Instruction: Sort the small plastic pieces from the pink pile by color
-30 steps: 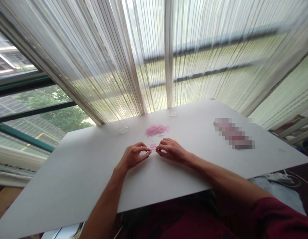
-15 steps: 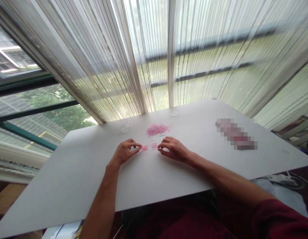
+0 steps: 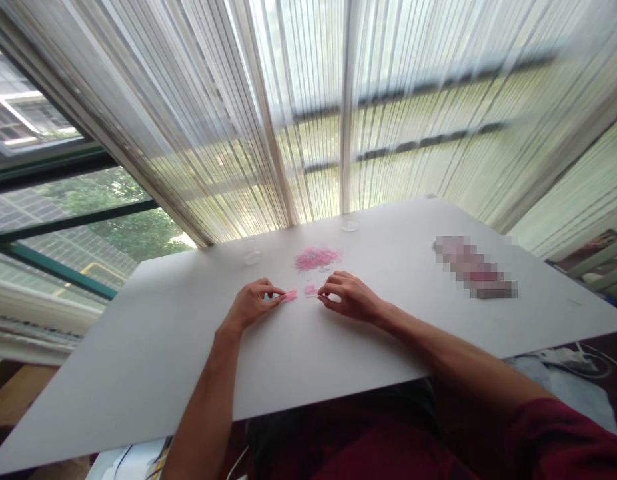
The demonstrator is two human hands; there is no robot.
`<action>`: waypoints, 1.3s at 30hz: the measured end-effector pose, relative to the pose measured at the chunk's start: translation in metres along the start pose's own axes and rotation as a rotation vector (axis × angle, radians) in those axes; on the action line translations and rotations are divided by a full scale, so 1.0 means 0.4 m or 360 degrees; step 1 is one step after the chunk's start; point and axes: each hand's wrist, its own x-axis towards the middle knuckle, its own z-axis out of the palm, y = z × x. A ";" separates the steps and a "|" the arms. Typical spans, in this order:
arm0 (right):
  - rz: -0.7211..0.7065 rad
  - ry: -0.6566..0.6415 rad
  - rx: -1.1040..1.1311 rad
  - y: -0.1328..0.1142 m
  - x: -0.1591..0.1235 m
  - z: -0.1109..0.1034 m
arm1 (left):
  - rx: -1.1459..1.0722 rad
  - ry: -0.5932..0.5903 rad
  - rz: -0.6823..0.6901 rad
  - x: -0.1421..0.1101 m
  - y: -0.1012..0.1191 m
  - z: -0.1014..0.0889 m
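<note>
My left hand point(image 3: 254, 304) is pinched, with thumb and forefinger at the edge of a small, flat pink piece point(image 3: 291, 295). Across a narrow gap, my right hand point(image 3: 349, 297) closes thumb and fingertips on the edge of another small pink piece point(image 3: 310, 291), which looks partly clear. Both pieces are at or just above the tabletop; I cannot tell whether they touch it. Just beyond the hands lies a loose pile of small pink pieces point(image 3: 317, 258), too small to make out singly. A bit of teal shows beside my left fingertips.
The white table point(image 3: 153, 353) ends at a window with a string curtain point(image 3: 308, 133). Two clear round dishes point(image 3: 349, 226) stand near its far edge, one at back left. A blurred-out pinkish object point(image 3: 476, 268) lies at right.
The view has shifted very slightly. The left pink piece looks flatter and a little tilted compared with before; both hands stay pinched in nearly the same place.
</note>
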 end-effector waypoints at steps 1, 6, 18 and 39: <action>0.0001 -0.0002 0.0003 0.000 0.000 0.000 | 0.0002 0.0003 0.0002 0.000 0.000 0.000; 0.0013 -0.0016 0.0006 -0.001 0.001 -0.002 | 0.0017 -0.0021 -0.0005 0.000 -0.002 0.000; 0.0020 -0.0026 0.0019 -0.001 0.000 -0.001 | -0.0093 -0.0052 0.0005 0.000 -0.005 0.001; 0.0038 -0.0007 0.0034 0.001 0.000 -0.003 | -0.0017 -0.0107 0.0002 -0.004 0.020 0.004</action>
